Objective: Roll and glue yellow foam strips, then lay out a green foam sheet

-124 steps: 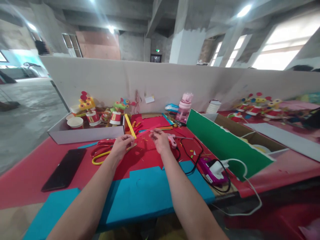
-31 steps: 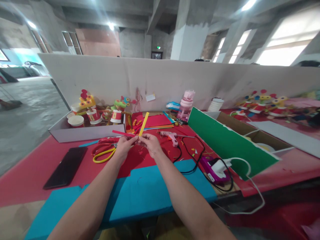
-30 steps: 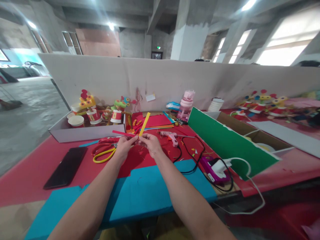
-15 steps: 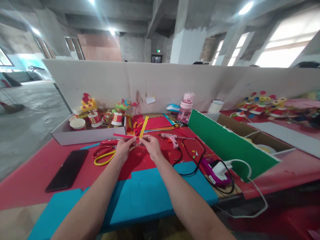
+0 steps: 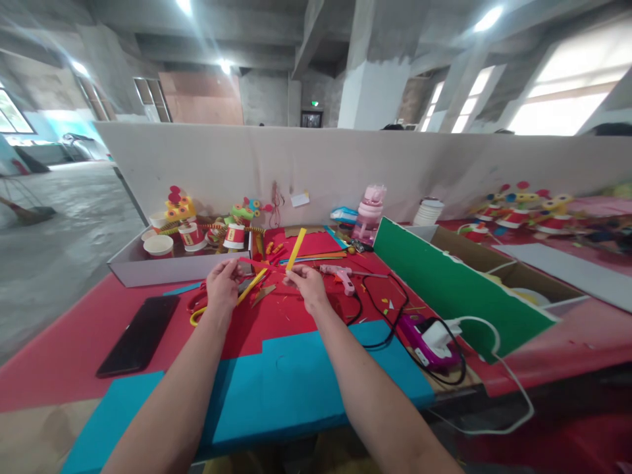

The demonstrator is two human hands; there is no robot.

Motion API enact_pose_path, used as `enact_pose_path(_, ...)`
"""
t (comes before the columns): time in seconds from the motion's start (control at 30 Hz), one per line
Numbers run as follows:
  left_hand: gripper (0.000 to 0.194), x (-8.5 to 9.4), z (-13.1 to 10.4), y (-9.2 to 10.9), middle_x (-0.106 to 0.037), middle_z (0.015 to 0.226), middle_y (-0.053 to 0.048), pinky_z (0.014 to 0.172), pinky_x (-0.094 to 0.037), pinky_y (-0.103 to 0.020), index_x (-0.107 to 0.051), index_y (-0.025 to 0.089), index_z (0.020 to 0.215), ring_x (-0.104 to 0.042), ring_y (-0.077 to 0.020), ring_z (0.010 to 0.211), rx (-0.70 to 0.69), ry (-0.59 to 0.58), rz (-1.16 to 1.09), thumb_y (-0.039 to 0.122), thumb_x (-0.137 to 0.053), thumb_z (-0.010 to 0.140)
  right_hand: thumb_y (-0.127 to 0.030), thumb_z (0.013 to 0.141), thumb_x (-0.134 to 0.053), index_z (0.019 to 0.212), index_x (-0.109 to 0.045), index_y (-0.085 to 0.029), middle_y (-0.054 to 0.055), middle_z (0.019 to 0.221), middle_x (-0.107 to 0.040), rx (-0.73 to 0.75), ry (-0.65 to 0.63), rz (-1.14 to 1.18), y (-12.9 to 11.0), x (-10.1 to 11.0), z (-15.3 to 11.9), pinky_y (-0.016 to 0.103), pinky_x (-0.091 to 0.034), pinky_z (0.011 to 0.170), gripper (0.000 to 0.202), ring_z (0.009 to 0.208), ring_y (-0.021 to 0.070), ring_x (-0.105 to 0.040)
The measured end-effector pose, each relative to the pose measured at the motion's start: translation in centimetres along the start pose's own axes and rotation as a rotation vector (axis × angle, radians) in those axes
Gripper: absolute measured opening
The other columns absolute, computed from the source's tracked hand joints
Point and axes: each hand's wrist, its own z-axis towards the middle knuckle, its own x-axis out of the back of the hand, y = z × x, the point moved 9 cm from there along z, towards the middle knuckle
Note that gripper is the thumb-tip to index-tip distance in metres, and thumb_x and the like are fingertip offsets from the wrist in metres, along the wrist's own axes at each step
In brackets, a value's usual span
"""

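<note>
A thin red paper strip [image 5: 264, 264] stretches between my two hands. My left hand [image 5: 223, 284] pinches its left end. My right hand [image 5: 307, 284] pinches the other end, where a yellow paper strip [image 5: 296, 249] stands up at an angle to the red one. Whether the two strips are stuck together there I cannot tell. Below and between the hands lies a looped yellow handle [image 5: 251, 288], partly hidden by my left hand and wrist, with red handles beside it. A pink glue gun [image 5: 343, 276] rests just right of my right hand.
A black phone [image 5: 139, 336] lies at left. Behind it, a box [image 5: 182, 268] holds paper-cup figures. Blue sheets [image 5: 306, 375] cover the front edge. At right are a purple power strip [image 5: 428, 342] with looping cords and a green-sided box [image 5: 454, 283]. Paper scraps litter the table.
My left hand has moved left and slightly up, away from my right hand, so more of the red strip shows between them. The yellow strip stays at my right fingertips.
</note>
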Motion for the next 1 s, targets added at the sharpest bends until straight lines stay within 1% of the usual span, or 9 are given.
enact_pose_path(0.07,0.03,-0.3,-0.3,-0.3,-0.058,0.055,0.003,0.052,-0.043,-0.021,-0.058,0.016,0.067,-0.052,-0.008,0.05,0.015,-0.01,0.004,0.032,-0.079,0.052,-0.029,0.052,-0.08,0.071,-0.062,-0.017,-0.003,0.061,-0.063,-0.034,0.005,0.111,0.2,-0.2,-0.1,0.031,-0.055,0.07,0.029,0.06,0.013,-0.063)
enact_pose_path(0.17,0.031,-2.6,-1.8,-1.7,-0.059,0.058,0.002,0.054,-0.043,-0.02,-0.062,0.015,0.071,-0.052,-0.008,0.051,0.083,-0.169,0.087,0.034,-0.079,0.055,-0.027,0.049,-0.083,0.068,-0.058,-0.018,-0.003,0.062,-0.064,-0.071,-0.014,0.23,0.5,-0.7,-0.4,0.031,-0.055,0.072,0.033,0.064,0.0147,-0.066)
enact_pose_path(0.27,0.034,-5.1,-3.9,-3.5,-0.061,0.063,0.001,0.056,-0.043,-0.021,-0.066,0.015,0.079,-0.053,-0.0082,0.054,0.142,-0.33,0.225,0.036,-0.08,0.057,-0.029,0.049,-0.083,0.069,-0.057,-0.018,-0.003,0.061,-0.064,-0.115,-0.039,0.216,1.1,-1.3,-0.7,0.032,-0.055,0.071,0.034,0.063,0.0152,-0.066)
enact_pose_path(0.37,0.034,-6.4,-5.2,-4.4,-0.063,0.066,0.001,0.058,-0.043,-0.021,-0.067,0.015,0.079,-0.055,-0.0092,0.057,0.124,-0.401,0.276,0.038,-0.08,0.058,-0.03,0.05,-0.082,0.068,-0.059,-0.018,-0.003,0.062,-0.065,-0.136,-0.056,0.146,1.5,-1.7,-1.1,0.031,-0.054,0.071,0.032,0.061,0.0138,-0.064)
enact_pose_path(0.43,0.032,-6.3,-5.2,-4.5,-0.062,0.063,0.001,0.058,-0.043,-0.022,-0.066,0.015,0.076,-0.055,-0.0095,0.057,0.092,-0.38,0.257,0.038,-0.08,0.059,-0.03,0.05,-0.081,0.068,-0.061,-0.017,-0.003,0.063,-0.066,-0.139,-0.078,0.113,1.7,-2.1,-1.2,0.03,-0.054,0.072,0.03,0.061,0.0129,-0.063)
enact_pose_path(0.6,0.032,-4.2,-3.6,-4.5,-0.054,0.05,0.003,0.052,-0.041,-0.022,-0.059,0.015,0.059,-0.049,-0.0087,0.048,0.124,-0.218,0.178,0.037,-0.082,0.055,-0.026,0.047,-0.081,0.063,-0.061,-0.016,-0.004,0.059,-0.063,-0.17,-0.087,0.075,2.5,-2.3,-1.3,0.028,-0.053,0.065,0.028,0.055,0.0106,-0.059)
enact_pose_path(0.7,0.032,-3.5,-2.8,-3.4,-0.056,0.054,0.004,0.052,-0.041,-0.021,-0.062,0.015,0.065,-0.049,-0.0072,0.049,0.084,-0.161,0.082,0.037,-0.082,0.055,-0.024,0.046,-0.082,0.061,-0.06,-0.016,-0.004,0.056,-0.063,-0.187,-0.09,0.099,2.7,-2.3,-1.3,0.028,-0.054,0.064,0.027,0.054,0.0111,-0.06)
enact_pose_path(0.83,0.036,-4.1,-3.1,-3.7,-0.061,0.064,0.002,0.054,-0.043,-0.02,-0.065,0.015,0.078,-0.051,-0.0063,0.052,0.145,-0.232,0.095,0.041,-0.08,0.058,-0.023,0.047,-0.083,0.064,-0.063,-0.016,-0.001,0.06,-0.066,-0.171,-0.041,0.206,2.2,-2.0,-1.3,0.03,-0.056,0.069,0.027,0.059,0.0134,-0.064)
enact_pose_path(1.0,0.034,-5.3,-4.4,-5.0,-0.061,0.062,0.001,0.057,-0.044,-0.021,-0.066,0.015,0.078,-0.055,-0.0087,0.056,0.207,-0.373,0.248,0.042,-0.079,0.061,-0.022,0.052,-0.082,0.07,-0.066,-0.015,0.002,0.064,-0.069,-0.195,-0.058,0.192,2.0,-2.3,-1.6,0.032,-0.056,0.067,0.025,0.061,0.0168,-0.067)
